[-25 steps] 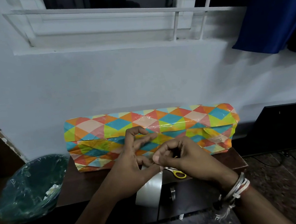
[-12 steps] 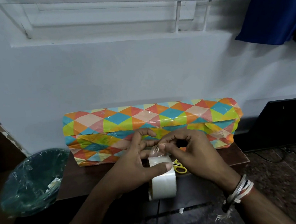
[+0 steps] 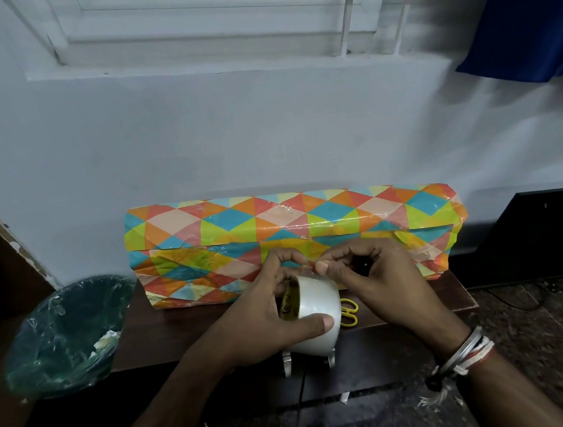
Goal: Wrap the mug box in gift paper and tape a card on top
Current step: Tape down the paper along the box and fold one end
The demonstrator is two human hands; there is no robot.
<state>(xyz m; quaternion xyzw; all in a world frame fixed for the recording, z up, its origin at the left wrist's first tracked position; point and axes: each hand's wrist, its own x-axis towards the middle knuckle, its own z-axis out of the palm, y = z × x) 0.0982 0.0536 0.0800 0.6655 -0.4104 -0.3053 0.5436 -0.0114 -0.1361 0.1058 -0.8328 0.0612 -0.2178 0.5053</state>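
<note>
My left hand point(image 3: 249, 323) grips a roll of clear tape point(image 3: 318, 320) just above the front edge of a dark wooden surface point(image 3: 188, 329), thumb pressed across its outer face and fingers curled over the top. My right hand point(image 3: 386, 282) pinches the tape end point(image 3: 309, 268) between thumb and forefinger at the roll's upper rim. Behind both hands the mug box point(image 3: 291, 226), covered in bright triangle-patterned gift paper, lies lengthwise on the surface against the pale wall. Yellow-handled scissors point(image 3: 349, 311) lie partly hidden behind the roll. A bin with a green liner point(image 3: 64, 334) stands to the left.
</note>
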